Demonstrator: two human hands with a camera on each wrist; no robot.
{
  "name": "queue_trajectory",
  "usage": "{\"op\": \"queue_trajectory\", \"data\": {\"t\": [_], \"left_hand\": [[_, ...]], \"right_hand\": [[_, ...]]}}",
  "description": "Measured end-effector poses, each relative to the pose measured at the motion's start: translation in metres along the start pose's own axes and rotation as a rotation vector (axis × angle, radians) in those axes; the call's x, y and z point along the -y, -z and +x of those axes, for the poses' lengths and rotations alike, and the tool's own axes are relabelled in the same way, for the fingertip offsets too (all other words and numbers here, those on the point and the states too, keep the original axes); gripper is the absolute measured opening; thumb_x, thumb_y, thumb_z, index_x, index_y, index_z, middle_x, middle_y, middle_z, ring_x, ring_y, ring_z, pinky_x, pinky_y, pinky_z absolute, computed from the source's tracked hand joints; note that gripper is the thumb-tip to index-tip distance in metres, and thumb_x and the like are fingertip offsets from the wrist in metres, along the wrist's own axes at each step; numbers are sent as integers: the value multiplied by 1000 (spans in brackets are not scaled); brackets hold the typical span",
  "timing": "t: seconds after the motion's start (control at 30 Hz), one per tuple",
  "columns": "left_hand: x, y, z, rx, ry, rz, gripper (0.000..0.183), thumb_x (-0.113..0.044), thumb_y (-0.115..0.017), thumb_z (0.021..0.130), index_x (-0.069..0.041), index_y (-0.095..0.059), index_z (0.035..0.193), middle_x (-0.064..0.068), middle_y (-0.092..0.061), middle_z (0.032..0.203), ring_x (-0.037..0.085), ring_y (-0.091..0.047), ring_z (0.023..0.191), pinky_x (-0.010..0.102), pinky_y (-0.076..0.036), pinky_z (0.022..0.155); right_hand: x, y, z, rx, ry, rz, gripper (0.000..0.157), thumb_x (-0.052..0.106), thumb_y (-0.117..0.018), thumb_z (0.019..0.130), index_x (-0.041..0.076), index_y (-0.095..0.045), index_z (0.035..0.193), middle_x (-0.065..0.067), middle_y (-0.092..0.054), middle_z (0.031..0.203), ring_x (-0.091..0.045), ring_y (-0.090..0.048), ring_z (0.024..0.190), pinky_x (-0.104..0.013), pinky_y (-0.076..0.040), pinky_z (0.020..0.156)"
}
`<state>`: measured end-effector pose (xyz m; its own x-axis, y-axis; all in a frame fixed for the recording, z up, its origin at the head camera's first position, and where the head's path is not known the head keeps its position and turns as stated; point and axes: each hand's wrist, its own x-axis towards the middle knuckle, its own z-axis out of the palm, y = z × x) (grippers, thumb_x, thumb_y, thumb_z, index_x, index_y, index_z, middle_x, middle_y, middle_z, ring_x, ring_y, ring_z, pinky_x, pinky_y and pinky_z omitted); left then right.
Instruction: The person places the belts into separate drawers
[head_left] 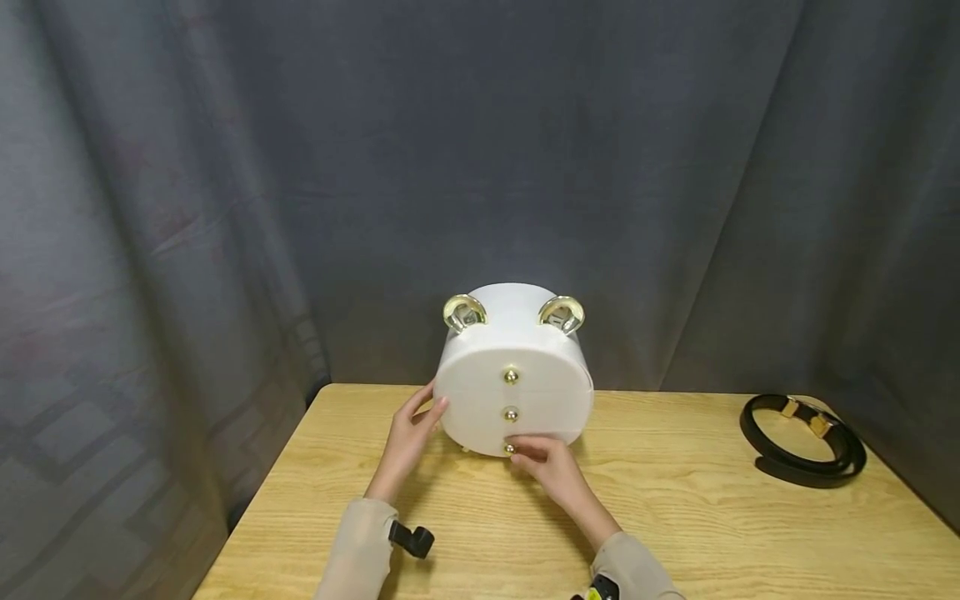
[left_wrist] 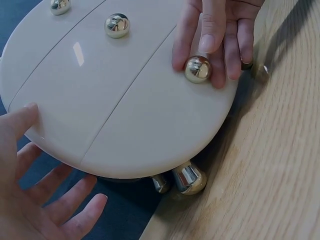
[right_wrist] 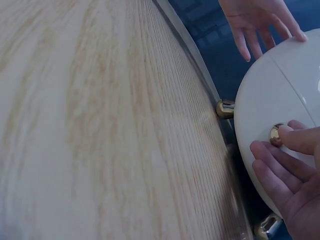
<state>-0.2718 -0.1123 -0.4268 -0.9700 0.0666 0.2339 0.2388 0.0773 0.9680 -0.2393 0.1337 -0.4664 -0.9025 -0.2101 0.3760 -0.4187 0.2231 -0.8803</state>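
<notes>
A white rounded box (head_left: 472, 392) with gold ear-shaped pieces on top stands at the table's far edge. Its front has drawer seams and three gold ball knobs, one above another. My right hand (head_left: 551, 471) is at the lowest knob (left_wrist: 198, 69), pinching it with thumb and fingers; the other fingers lie against the drawer front. At the box's left side is my left hand (head_left: 408, 437), its thumb touching the front face. The left fingers (left_wrist: 70, 202) are spread and nearly straight along the side edge. Short gold feet (left_wrist: 190, 179) show under the box, and the drawers appear closed.
A coiled black belt (head_left: 806, 475) with gold-coloured metal parts lies at the right of the wooden table (head_left: 675, 517). Dark grey curtains (head_left: 600, 167) hang close behind the table and along both sides.
</notes>
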Motion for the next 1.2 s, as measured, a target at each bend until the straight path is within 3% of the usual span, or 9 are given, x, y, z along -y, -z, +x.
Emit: {"op": "queue_trajectory", "data": {"t": [0.17,0.4,0.57,0.73,0.87,1.03,1.2], "left_hand": [[-21,0,-10,22,6,36,52,-21,-58,102,-1,-44,148,22,-45,148,40,-55,123,47,-51,94],[-30,6,-12,23,-7,77,51,-22,-57,103,-2,-44,148,23,-45,147,41,-56,121,49,-51,95],[-30,5,-14,6,-10,83,50,-22,-58,102,-2,-47,147,23,-47,145,41,-59,116,53,-49,95],[-16,-1,-7,-7,-26,84,50,-23,-59,102,-3,-47,146,23,-48,145,40,-60,115,54,-49,96],[5,-3,4,-34,-34,79,52,-30,-60,101,-9,-48,147,19,-49,145,38,-60,115,53,-49,95],[10,-4,4,-70,-34,68,52,-34,-62,99,-11,-52,145,17,-52,142,35,-61,113,49,-51,92],[10,-4,3,-83,-22,55,52,-34,-63,98,-12,-53,145,16,-54,140,34,-61,113,48,-51,93]], "right_hand": [[-2,0,1,17,109,24,22,-2,-71,88,-10,-71,109,-22,-72,100,-19,-71,82,-29,-59,69],[-1,-9,9,-49,-110,7,22,0,-75,86,-8,-74,106,-21,-72,104,-21,-70,86,-26,-58,71],[-2,-13,9,-97,-152,45,18,2,-74,87,-9,-75,101,-21,-73,99,-26,-72,81,-34,-60,70],[-5,-11,8,-163,-161,61,15,0,-77,84,-8,-76,96,-18,-74,91,-31,-73,77,-35,-60,67],[-3,-12,7,-203,-183,41,13,0,-79,81,-5,-78,93,-18,-74,89,-23,-72,73,-30,-59,65],[-1,-14,5,-195,-169,11,12,-1,-79,81,-5,-78,92,-17,-74,87,-15,-70,69,-30,-59,62],[3,-14,2,-185,-171,-20,11,1,-80,81,-1,-79,91,-14,-75,89,-8,-68,69,-22,-56,64]]}}
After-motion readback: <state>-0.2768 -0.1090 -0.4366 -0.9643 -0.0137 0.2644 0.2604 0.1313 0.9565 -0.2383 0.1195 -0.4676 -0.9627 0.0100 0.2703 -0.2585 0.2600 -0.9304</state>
